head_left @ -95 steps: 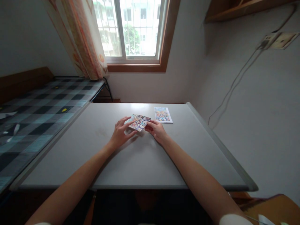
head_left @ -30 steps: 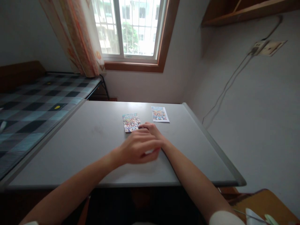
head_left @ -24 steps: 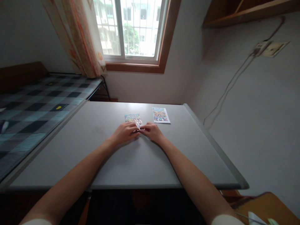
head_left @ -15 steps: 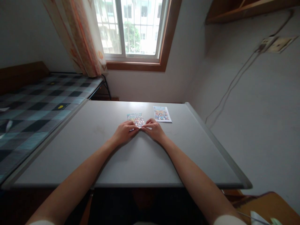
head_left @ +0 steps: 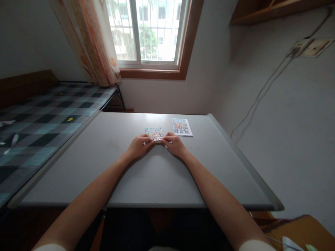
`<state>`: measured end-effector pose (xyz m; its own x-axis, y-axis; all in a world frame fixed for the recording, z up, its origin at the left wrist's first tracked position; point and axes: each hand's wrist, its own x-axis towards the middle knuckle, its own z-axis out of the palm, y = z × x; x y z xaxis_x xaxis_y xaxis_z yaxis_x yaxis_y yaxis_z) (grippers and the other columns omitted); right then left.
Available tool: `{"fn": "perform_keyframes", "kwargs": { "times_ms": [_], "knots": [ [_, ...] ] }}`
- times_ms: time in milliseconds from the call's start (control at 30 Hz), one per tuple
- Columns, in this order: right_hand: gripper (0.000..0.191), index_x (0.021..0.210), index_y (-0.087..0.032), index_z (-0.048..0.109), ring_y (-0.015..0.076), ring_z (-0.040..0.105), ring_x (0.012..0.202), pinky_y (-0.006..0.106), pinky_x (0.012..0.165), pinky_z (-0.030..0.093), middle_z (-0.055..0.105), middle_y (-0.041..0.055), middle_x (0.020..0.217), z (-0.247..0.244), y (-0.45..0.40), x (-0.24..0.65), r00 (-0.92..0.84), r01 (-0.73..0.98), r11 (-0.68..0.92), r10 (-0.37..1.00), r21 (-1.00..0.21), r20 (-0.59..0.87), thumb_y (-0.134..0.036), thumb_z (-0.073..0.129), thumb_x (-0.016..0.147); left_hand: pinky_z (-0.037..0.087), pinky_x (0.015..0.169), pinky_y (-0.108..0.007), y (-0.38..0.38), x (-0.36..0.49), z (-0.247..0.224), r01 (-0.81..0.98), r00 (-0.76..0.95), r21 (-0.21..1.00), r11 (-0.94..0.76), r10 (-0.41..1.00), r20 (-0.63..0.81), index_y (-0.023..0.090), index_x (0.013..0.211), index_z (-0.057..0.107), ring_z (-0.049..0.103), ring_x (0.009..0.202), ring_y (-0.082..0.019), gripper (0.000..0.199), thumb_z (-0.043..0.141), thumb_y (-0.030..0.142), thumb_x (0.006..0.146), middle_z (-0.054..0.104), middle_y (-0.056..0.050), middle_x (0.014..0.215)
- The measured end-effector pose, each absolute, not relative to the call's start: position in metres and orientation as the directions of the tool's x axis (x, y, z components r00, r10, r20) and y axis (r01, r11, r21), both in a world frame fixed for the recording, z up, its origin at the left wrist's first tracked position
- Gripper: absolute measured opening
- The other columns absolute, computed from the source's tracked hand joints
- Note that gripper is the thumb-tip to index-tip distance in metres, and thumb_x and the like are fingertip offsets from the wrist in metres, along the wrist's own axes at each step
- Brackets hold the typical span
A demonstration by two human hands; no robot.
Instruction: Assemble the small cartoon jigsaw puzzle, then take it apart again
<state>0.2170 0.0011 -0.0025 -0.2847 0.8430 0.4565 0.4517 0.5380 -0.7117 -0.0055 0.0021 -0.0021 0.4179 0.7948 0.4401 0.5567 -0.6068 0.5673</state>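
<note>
A small multicoloured sheet [head_left: 154,133], covered in many tiny shapes, is at the middle of the pale table; I cannot tell whether it is a puzzle or stickers. My left hand [head_left: 141,143] pinches its near left corner between thumb and fingers. On the near right corner, my right hand [head_left: 174,142] has a similar pinch. A pale strip shows along the near edge between my fingertips. Beyond my right hand lies a white-bordered picture card [head_left: 181,127] with a blue and orange cartoon print, untouched.
The grey-white table [head_left: 157,177] has a raised rim on its right side. A bed with a checked cover [head_left: 86,104] adjoins it on the left. Behind stand a wall and a barred window [head_left: 157,35]. Cables [head_left: 261,92] hang down the right wall.
The patterned sheet has turned from skewed to nearly square with me and shifted slightly right. My fingertips, close together before, are now farther apart along its near edge. The picture card stays put.
</note>
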Motion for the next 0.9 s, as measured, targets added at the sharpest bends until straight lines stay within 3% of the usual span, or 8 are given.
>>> {"fn": "perform_keyframes", "kwargs": {
  "times_ms": [133,267,467,733,900],
  "knots": [
    [0.021,0.073,-0.017,0.070,0.0120,0.050,0.066,0.027,0.067,0.041,0.054,0.0011,0.073,-0.0016,-0.0008,0.2141,-0.278,0.477,0.553,0.832,-0.683,0.480,-0.028,0.060,0.088,0.043,0.054,-0.023,0.0023,-0.0024,-0.0022,0.483,0.358,0.689,-0.541,0.840,0.408,0.017,0.084,0.073,0.054,0.060,-0.011,0.031,0.058,0.044,0.087,0.065,-0.004,0.078],
    [0.018,0.076,-0.017,0.069,0.0120,0.050,0.066,0.027,0.066,0.042,0.053,0.0005,0.073,0.0009,-0.0036,0.2134,-0.275,0.465,0.573,0.818,-0.674,0.506,-0.025,0.059,0.088,0.044,0.056,-0.023,0.0022,-0.0009,-0.0032,0.441,0.314,0.725,-0.530,0.847,0.428,0.017,0.082,0.071,0.056,0.064,-0.012,0.027,0.059,0.040,0.087,0.066,-0.004,0.079],
    [0.010,0.083,-0.019,0.069,0.0157,0.056,0.079,0.030,0.077,0.044,0.061,0.0027,0.080,0.0021,-0.0041,0.2135,-0.257,0.463,0.611,0.786,-0.642,0.563,-0.025,0.061,0.086,0.047,0.066,-0.026,0.0012,-0.0010,-0.0042,0.452,0.343,0.624,-0.638,0.770,0.538,0.018,0.083,0.068,0.057,0.069,-0.013,0.020,0.058,0.035,0.089,0.063,-0.003,0.078],
    [0.012,0.080,-0.019,0.070,0.0128,0.054,0.069,0.026,0.068,0.042,0.062,0.0015,0.077,0.0026,-0.0063,0.2103,-0.272,0.483,0.582,0.810,-0.654,0.520,-0.024,0.060,0.086,0.051,0.074,-0.028,-0.0010,-0.0012,-0.0062,0.449,0.393,0.571,-0.687,0.726,0.565,0.020,0.092,0.067,0.064,0.079,-0.016,0.011,0.061,0.028,0.087,0.068,-0.003,0.088],
    [0.015,0.080,-0.019,0.072,0.0130,0.056,0.067,0.026,0.065,0.045,0.065,0.0022,0.075,0.0009,-0.0063,0.2079,-0.231,0.388,0.559,0.828,-0.733,0.510,-0.029,0.062,0.085,0.050,0.076,-0.029,-0.0014,-0.0013,-0.0016,0.441,0.390,0.548,-0.711,0.702,0.596,0.021,0.090,0.068,0.064,0.082,-0.017,0.010,0.060,0.025,0.088,0.068,-0.004,0.089]
  ]
}}
